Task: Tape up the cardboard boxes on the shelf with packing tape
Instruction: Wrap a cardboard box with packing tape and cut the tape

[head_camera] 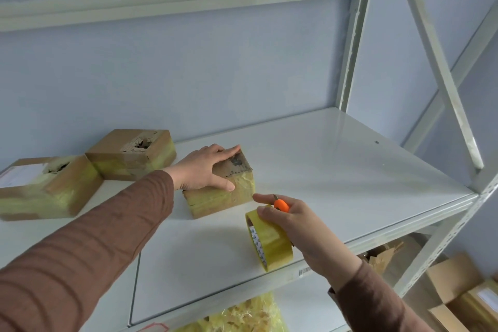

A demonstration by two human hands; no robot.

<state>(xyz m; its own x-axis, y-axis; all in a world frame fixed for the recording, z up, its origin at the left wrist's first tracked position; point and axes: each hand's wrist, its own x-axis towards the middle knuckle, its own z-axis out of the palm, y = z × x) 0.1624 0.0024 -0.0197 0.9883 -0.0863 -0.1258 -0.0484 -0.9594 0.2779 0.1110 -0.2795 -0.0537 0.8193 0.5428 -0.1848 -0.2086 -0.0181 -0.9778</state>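
Head view: left hand (204, 167), centre of frame, lies flat with straight fingers on top of the small cardboard box (221, 186), thumb down its near face. Box sits on the white shelf (336, 159), mid-frame, with yellowish tape already on its sides. Right hand (291, 221), lower centre-right, grips the tape roll (269, 240) with fingers curled round it, and an orange cutter (281, 204) is tucked in the same hand; index finger points toward the box corner. Two more taped boxes (80, 167) sit left of frame, touching each other.

Risks, as I judge them:
- One hand carrying roll plus cutter: either could slip, and the blade is near the fingers.
- Cannot tell whether a free tape end is out; it may stick back on the roll.
- Box is light; pulling tape could drag it unless it is pressed down.
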